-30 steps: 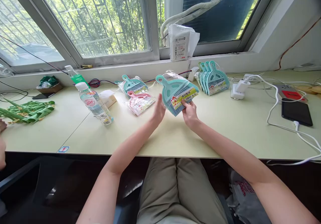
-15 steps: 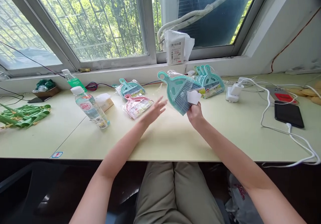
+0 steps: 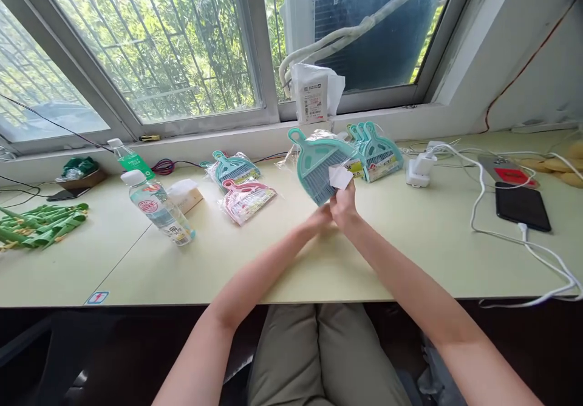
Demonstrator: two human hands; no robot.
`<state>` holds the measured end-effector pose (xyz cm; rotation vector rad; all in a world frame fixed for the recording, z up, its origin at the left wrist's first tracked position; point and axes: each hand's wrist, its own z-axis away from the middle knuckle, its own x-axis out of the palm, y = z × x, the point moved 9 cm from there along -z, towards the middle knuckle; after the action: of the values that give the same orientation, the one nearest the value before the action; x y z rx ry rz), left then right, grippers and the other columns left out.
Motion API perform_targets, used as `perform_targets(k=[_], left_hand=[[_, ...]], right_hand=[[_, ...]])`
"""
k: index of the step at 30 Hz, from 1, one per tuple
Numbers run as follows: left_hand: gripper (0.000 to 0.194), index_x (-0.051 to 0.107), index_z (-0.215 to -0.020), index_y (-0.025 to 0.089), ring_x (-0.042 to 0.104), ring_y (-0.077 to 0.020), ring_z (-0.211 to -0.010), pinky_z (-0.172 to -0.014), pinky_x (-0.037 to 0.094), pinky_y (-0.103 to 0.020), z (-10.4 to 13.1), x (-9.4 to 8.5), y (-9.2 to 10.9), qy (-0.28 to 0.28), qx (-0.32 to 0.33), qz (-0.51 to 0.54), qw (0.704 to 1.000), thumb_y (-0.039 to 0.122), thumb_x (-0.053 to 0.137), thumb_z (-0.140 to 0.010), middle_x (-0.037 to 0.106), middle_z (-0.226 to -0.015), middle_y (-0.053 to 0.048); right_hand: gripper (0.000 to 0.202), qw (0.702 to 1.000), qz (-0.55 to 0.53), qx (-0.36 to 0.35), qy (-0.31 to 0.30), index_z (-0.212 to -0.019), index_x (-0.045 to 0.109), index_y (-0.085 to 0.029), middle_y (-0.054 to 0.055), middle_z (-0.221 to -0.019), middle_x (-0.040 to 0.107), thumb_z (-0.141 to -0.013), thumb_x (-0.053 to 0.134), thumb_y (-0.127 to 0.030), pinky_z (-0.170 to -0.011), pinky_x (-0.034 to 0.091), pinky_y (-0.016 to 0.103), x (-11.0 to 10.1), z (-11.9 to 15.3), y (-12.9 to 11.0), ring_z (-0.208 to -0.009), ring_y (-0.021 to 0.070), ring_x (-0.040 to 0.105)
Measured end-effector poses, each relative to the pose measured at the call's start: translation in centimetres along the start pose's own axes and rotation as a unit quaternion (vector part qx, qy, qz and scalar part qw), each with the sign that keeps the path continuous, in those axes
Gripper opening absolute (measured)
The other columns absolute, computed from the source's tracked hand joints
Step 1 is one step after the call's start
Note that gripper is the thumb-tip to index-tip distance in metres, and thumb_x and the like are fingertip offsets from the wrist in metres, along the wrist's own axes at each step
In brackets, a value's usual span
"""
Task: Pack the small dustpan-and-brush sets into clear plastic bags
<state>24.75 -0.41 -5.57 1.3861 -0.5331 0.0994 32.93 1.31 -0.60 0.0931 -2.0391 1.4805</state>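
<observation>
A teal dustpan and brush set is held up over the table, tilted, its looped handle toward the upper left. My right hand grips its lower right edge, beside a small white card. Just below the set, my left hand meets the right hand; its fingers are hidden behind the right hand and the set. Left of my hands lie a wrapped pink set and a wrapped teal set. Several teal sets stand behind on the right.
Two bottles and a tissue pack stand on the left of the table. Green bundles lie farther left. A charger, white cables and a black phone are on the right.
My left hand has moved right from the open table to beneath the teal set, next to my right hand. The view has shifted slightly. My right hand keeps hold of the set.
</observation>
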Motion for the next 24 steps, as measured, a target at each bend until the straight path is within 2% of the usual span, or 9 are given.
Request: perform_targets(k=[2,4,7,9,11,14,17,20,24], left_hand=[[0.037,0.063,-0.118,0.02,0.064,-0.027,-0.111,-0.099,0.05,-0.041,-0.3,-2.8,1.5,0.051,-0.001,0.021,0.998,0.029,0.068,-0.082,0.069,-0.107,-0.011],[0.043,0.06,-0.12,0.021,0.063,-0.0252,-0.114,-0.097,0.051,-0.039,-0.3,-4.5,4.0,0.089,0.041,0.086,0.991,0.045,0.062,-0.085,0.068,-0.113,-0.011],[0.056,0.057,-0.124,0.025,0.063,-0.0268,-0.114,-0.092,0.053,-0.039,0.0,-3.4,6.3,0.041,0.085,0.093,0.991,0.059,0.065,-0.08,0.067,-0.12,-0.01],[0.066,0.053,-0.127,0.028,0.063,-0.027,-0.113,-0.089,0.054,-0.037,0.3,-2.7,6.0,0.04,0.082,0.039,0.995,0.046,0.081,-0.07,0.066,-0.122,-0.009],[0.081,0.049,-0.131,0.027,0.064,-0.0262,-0.111,-0.085,0.055,-0.034,0.3,-3.2,4.8,0.084,0.068,-0.003,0.994,0.029,0.088,-0.061,0.065,-0.125,-0.01],[0.083,0.047,-0.132,0.024,0.067,-0.0239,-0.102,-0.075,0.056,-0.03,-0.3,-6.0,3.1,0.172,0.038,-0.018,0.984,0.018,0.086,-0.059,0.065,-0.123,-0.011],[0.077,0.048,-0.129,0.023,0.068,-0.0201,-0.091,-0.069,0.055,-0.027,-1.0,-9.0,2.8,0.236,0.016,-0.021,0.971,0.012,0.081,-0.061,0.067,-0.118,-0.01],[0.071,0.048,-0.127,0.02,0.067,-0.0163,-0.08,-0.066,0.054,-0.026,-1.7,-10.5,3.3,0.249,0.01,-0.022,0.968,0.008,0.077,-0.063,0.067,-0.112,-0.008],[0.057,0.051,-0.12,0.017,0.065,-0.0137,-0.072,-0.065,0.054,-0.027,-2.1,-9.7,3.5,0.216,0.015,-0.015,0.976,0.01,0.074,-0.068,0.067,-0.104,-0.009]], right_hand=[[0.035,0.999,-0.023,0.023,0.011,-0.106,0.055,-0.029,0.003,-0.111,0.067,-0.078,0.052,-0.05,-0.081,0.053,0.031,-1.1,-1.0,0.8,-0.097,0.0155,0.063],[0.036,0.999,-0.03,0.016,0.022,-0.109,0.053,-0.028,0.004,-0.116,0.066,-0.078,0.054,-0.045,-0.084,0.053,0.031,-1.8,-1.2,1.0,-0.101,0.015,0.063],[0.041,0.997,0.021,-0.042,0.055,-0.114,0.049,-0.028,0.005,-0.124,0.063,-0.075,0.057,-0.035,-0.09,0.051,0.03,-2.6,-0.3,0.3,-0.109,0.0141,0.061],[0.044,0.99,0.1,-0.082,0.046,-0.114,0.047,-0.027,0.007,-0.121,0.065,-0.072,0.06,-0.03,-0.089,0.05,0.03,-2.2,0.5,0.0,-0.107,0.0162,0.063],[0.043,0.979,0.177,-0.103,0.014,-0.111,0.047,-0.026,0.009,-0.112,0.068,-0.07,0.062,-0.028,-0.084,0.051,0.031,-1.4,1.1,0.3,-0.099,0.0196,0.065],[0.036,0.965,0.252,-0.073,-0.028,-0.103,0.046,-0.025,0.01,-0.1,0.071,-0.073,0.064,-0.034,-0.077,0.051,0.033,-0.5,0.9,1.6,-0.088,0.0238,0.066],[0.024,0.948,0.308,-0.008,-0.079,-0.091,0.048,-0.026,0.007,-0.087,0.071,-0.08,0.062,-0.042,-0.079,0.049,0.036,0.0,-0.1,2.6,-0.082,0.0248,0.065],[0.008,0.904,0.387,0.003,-0.18,-0.083,0.054,-0.025,0.006,-0.085,0.073,-0.089,0.051,-0.03,-0.086,0.045,0.037,1.0,-0.7,2.5,-0.088,0.025,0.065],[0.029,0.782,0.552,-0.131,-0.258,-0.095,0.064,-0.02,0.01,-0.106,0.072,-0.089,0.038,-0.008,-0.091,0.037,0.04,2.7,0.5,0.8,-0.1,0.025,0.061]])
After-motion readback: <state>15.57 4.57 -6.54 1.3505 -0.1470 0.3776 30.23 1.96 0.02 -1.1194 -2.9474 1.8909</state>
